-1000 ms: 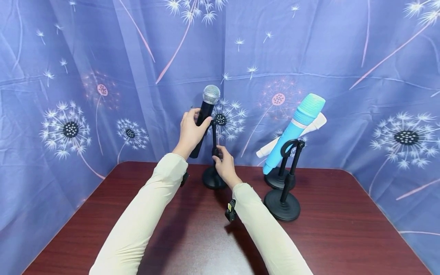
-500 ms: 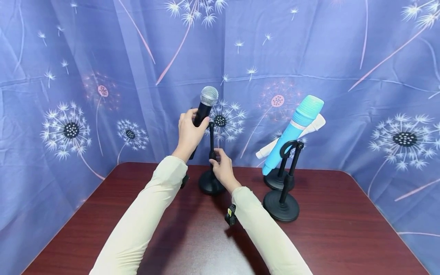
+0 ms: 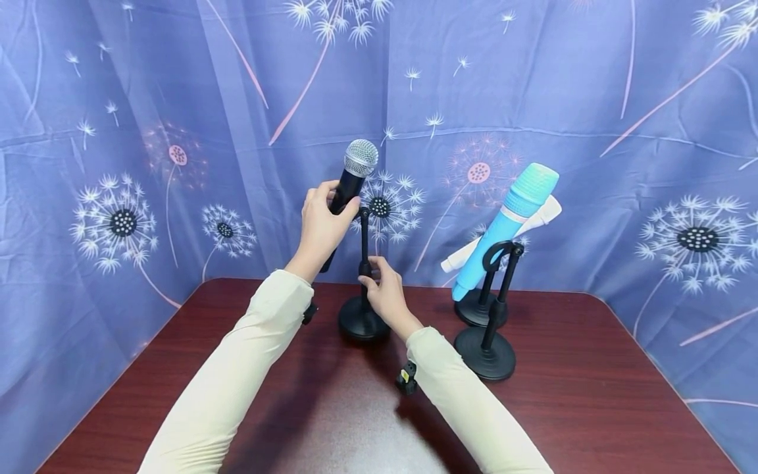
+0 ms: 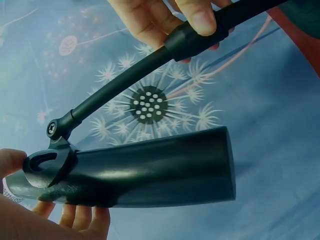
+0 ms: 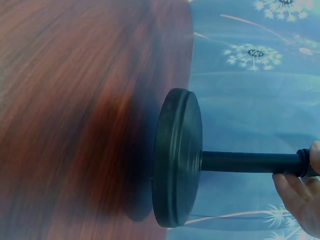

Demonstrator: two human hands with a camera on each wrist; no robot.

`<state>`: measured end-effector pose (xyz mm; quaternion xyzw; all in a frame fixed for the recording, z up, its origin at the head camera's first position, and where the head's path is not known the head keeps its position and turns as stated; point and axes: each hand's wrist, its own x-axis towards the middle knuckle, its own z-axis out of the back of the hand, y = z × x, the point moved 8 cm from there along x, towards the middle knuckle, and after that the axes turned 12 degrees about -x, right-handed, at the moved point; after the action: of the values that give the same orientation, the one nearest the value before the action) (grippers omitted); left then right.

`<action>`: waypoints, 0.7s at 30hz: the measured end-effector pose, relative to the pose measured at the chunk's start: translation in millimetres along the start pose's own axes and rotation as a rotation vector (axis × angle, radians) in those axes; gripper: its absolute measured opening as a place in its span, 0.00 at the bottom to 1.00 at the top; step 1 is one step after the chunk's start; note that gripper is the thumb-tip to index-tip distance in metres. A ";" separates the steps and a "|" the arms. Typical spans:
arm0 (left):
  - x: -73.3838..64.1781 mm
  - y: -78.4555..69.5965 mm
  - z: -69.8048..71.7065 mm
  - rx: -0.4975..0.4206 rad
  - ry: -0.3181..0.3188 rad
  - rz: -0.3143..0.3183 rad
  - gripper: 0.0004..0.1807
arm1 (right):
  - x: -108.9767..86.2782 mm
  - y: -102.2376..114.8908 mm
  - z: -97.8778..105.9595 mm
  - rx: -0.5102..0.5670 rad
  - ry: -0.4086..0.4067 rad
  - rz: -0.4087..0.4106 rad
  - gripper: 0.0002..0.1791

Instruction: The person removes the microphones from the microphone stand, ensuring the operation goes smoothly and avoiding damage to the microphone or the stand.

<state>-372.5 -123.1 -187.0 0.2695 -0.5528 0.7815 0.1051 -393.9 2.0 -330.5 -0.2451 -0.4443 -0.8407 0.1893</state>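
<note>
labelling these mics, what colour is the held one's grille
The grille is silver, seen best in the head view.

Left arm (image 3: 233, 375) stretched out from the near left, left hand (image 3: 322, 220) up high, thumb (image 3: 349, 209) and fingers (image 4: 101, 218) curled in a grip! Right arm (image 3: 474, 401) slants in from the near right, right hand (image 3: 387, 293) lower, thumb and fingers pinching, both wrists (image 3: 303, 264) bare beyond pale cuffs (image 3: 287, 289).

A studio-like setting: dandelion-print curtains (image 3: 260, 164) (blue-violet) around a wood-grain table (image 3: 592, 382).
</note>
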 end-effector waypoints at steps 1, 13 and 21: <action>-0.9 -1.9 0.4 -0.002 0.000 -0.004 0.27 | -1.2 1.4 1.9 -0.002 0.000 0.004 0.18; -14.1 -21.2 6.5 -0.005 0.019 -0.025 0.26 | -14.5 14.4 15.6 0.025 0.014 0.023 0.18; -25.9 -33.6 10.3 0.004 -0.029 -0.066 0.25 | -21.8 29.2 25.3 0.028 0.003 0.067 0.17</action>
<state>-332.3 -116.8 -171.3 0.2990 -0.5433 0.7749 0.1225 -354.5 9.9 -311.8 -0.2557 -0.4472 -0.8281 0.2213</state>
